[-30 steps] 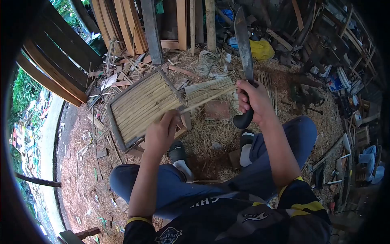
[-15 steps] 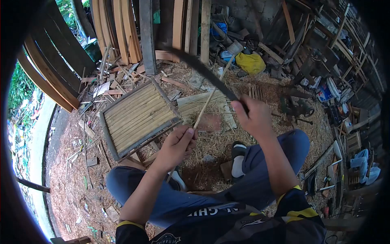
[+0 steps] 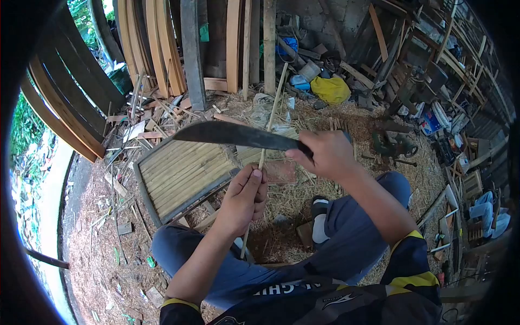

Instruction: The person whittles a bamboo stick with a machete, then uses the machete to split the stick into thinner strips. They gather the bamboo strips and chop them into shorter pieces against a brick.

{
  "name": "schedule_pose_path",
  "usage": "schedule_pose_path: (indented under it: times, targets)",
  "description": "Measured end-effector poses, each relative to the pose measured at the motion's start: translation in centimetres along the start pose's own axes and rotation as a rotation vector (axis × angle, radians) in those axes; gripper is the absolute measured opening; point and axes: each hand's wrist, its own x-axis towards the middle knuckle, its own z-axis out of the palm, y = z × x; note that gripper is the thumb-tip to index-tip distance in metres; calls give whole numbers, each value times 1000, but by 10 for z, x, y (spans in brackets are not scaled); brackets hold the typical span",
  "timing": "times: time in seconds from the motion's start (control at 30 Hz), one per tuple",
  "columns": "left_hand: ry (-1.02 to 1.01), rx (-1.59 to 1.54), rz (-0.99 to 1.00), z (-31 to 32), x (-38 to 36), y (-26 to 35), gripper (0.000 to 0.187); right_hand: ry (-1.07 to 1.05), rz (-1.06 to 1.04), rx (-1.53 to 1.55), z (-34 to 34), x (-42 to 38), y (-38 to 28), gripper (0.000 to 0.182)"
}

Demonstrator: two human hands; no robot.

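In my left hand (image 3: 246, 197) is a thin pale wooden stick (image 3: 278, 97), gripped below its middle and held nearly upright. Its lower end passes down by my shin. My right hand (image 3: 327, 154) is wrapped round the handle of a machete (image 3: 233, 135). The dark, broad blade points left and lies across the stick, just above my left fingers. Behind the blade's tip, a panel of bamboo slats in a dark wooden frame (image 3: 184, 173) leans on the ground to the left.
Wood shavings (image 3: 108, 260) cover the ground around my crossed legs. Planks (image 3: 162, 49) stand upright at the back left. A yellow bag (image 3: 330, 90) lies at the back, and a rusty green vise (image 3: 395, 145) sits to the right. Scrap wood piles up along the right side.
The machete has swung down and leftward, from slanting upward to nearly level across the stick. My left hand has shifted slightly right, and the stick stands more upright.
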Motion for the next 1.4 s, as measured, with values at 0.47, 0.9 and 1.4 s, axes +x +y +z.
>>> schedule_pose_path:
  times: [0.47,0.9,1.4]
  targets:
    - [147,73,30,1,14,-7,20,19,53,31,29,8,20,63]
    - [119,-56,7,-2,15,9,19,-31,126,-31,4,54,69,62]
    - [177,-50,28,1,47,3,18,-1,-38,55,43,67,114,62]
